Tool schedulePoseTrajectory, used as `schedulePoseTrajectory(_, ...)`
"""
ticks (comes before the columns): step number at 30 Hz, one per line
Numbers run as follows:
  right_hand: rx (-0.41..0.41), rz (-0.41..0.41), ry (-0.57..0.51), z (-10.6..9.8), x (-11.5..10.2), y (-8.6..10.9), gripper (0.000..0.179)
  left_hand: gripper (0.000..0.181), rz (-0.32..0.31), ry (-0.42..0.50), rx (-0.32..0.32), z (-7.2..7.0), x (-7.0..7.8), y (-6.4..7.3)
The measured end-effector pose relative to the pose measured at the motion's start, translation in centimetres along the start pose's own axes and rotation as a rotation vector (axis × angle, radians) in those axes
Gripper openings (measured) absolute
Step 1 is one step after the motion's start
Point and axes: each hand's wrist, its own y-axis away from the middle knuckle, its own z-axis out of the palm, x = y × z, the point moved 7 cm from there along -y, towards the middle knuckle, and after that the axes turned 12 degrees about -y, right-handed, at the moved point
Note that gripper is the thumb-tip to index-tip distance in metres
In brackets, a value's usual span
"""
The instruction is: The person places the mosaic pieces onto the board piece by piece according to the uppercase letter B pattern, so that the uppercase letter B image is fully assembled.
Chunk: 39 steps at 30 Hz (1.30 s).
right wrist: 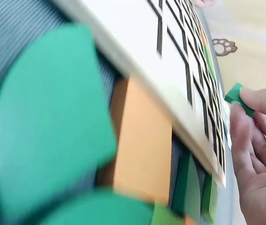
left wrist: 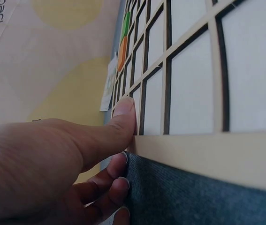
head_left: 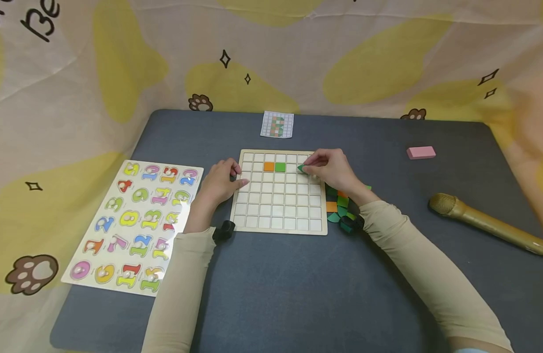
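A pale wooden grid board [head_left: 280,232] lies flat on the dark table. An orange square [head_left: 269,167] and a green square [head_left: 280,167] sit side by side in its second row. My left hand [head_left: 220,181] is at the board's left edge, its thumb [left wrist: 124,115] pressing the rim and the other fingers loosely bent beside it. Over the upper right of the grid, my right hand [head_left: 333,169] pinches a small dark-green tile [right wrist: 239,97] between thumb and fingertip. Loose tiles, including a green quarter-round one [right wrist: 53,122] and an orange one [right wrist: 144,145], lie along the right edge, partly under my right wrist.
Behind the board lies a small card [head_left: 276,124] printed with a coloured pattern on a grid. A number puzzle board [head_left: 138,207] is at the left, partly covered by my left forearm. To the right are a pink block [head_left: 421,153] and a gold microphone [head_left: 487,223].
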Motion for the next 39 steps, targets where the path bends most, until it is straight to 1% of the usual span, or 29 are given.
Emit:
schedulePoseTrajectory(4, 0.003, 0.004, -0.026, 0.9, -0.1, -0.6, 0.020, 0.032, 0.000, -0.001, 0.000, 0.1, -0.1, -0.1)
schedulePoseTrajectory(8, -0.004, 0.016, 0.000, 1.7, -0.1, -1.1, 0.023, 0.032, 0.002, 0.005, -0.001, 0.0, 0.0, 0.0)
schedulePoseTrajectory(11, 0.005, 0.027, 0.029, 2.1, -0.2, -1.4, 0.019, 0.032, 0.003, 0.009, -0.002, 0.0, 0.0, 0.0)
schedulePoseTrajectory(19, 0.097, 0.026, 0.064, 2.9, -0.6, -1.7, 0.008, 0.032, 0.001, 0.009, 0.001, 0.1, -0.1, -0.1)
schedulePoseTrajectory(25, 0.110, 0.005, 0.163, 3.3, -0.9, -1.7, 0.015, 0.032, -0.005, 0.014, 0.004, 0.0, -0.1, 0.0)
schedulePoseTrajectory(30, 0.069, 0.030, 0.182, 3.0, -1.0, -1.7, 0.014, 0.032, 0.002, 0.007, 0.005, 0.0, -0.1, 0.0)
schedulePoseTrajectory(34, -0.001, 0.061, 0.204, 2.4, -1.0, -1.4, 0.017, 0.032, 0.003, 0.007, 0.004, 0.0, -0.1, 0.0)
schedulePoseTrajectory(39, -0.079, 0.092, 0.199, 1.3, -0.5, -0.7, 0.023, 0.032, -0.001, 0.007, 0.000, 0.0, -0.1, 0.0)
